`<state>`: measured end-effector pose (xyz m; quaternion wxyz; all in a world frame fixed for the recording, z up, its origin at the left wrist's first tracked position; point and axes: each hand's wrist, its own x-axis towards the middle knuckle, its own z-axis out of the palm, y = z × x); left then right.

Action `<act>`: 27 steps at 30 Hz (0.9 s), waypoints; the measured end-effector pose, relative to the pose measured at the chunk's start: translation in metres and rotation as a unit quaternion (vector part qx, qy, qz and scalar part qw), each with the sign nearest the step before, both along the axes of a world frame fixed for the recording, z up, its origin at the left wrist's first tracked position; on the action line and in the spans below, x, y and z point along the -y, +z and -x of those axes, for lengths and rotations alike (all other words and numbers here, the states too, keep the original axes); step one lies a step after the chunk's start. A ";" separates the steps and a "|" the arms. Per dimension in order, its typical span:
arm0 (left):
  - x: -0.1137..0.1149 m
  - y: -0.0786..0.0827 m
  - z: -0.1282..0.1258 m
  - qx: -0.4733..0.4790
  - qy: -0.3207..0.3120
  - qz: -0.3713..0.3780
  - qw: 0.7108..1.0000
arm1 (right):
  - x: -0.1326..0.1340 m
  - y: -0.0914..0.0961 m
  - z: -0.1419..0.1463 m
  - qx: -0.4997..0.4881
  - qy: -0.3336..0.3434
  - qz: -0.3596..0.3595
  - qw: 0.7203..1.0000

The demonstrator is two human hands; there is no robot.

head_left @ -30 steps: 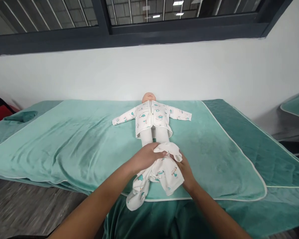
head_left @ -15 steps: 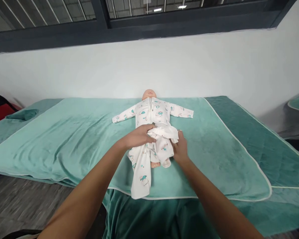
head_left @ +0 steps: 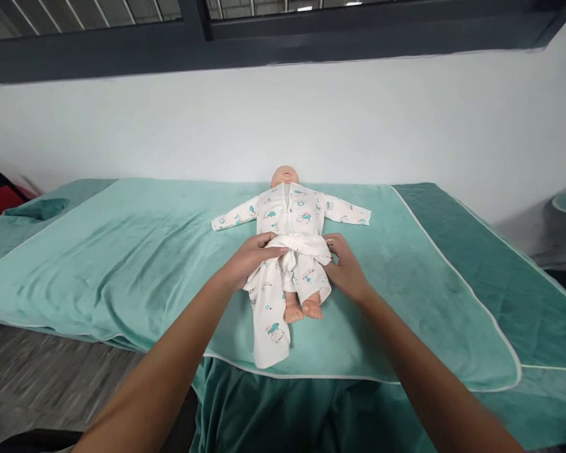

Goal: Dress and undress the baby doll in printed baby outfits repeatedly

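A baby doll lies on its back, head toward the wall, dressed in a white printed top with both sleeves spread out. Matching white printed pants are bunched at its waist; one leg of them hangs flat to the left, beside the doll's bare feet. My left hand grips the waistband at the left side, thumb on top. At the right side of the waistband, my right hand pinches the cloth with its fingers closed.
The doll rests on a light green blanket with a white border, over a darker green mattress. Behind it stand a white wall and a dark window frame. A red and black object sits at far left.
The waistband has been pulled level across the doll's waist, and the right pants leg has moved up, uncovering both feet. My left hand has shifted left; my right hand has moved slightly up.
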<state>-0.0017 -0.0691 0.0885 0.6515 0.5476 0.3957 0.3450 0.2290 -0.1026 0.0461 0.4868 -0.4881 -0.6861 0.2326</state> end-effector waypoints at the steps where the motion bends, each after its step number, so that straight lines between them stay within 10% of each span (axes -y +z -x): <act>1: 0.002 -0.001 0.001 0.025 0.002 0.016 1.000 | 0.003 0.012 0.002 0.003 0.036 0.016 0.999; 8: 0.015 0.009 -0.011 0.061 -0.003 -0.029 0.998 | -0.003 0.077 0.033 0.043 0.138 0.159 0.977; 16: 0.015 0.001 0.022 -0.027 -0.095 -0.067 0.993 | -0.013 0.069 0.026 -0.062 0.182 0.204 0.960; 27: 0.020 -0.008 0.004 0.143 0.075 -0.018 0.987 | -0.011 0.061 0.052 0.028 0.188 0.254 0.948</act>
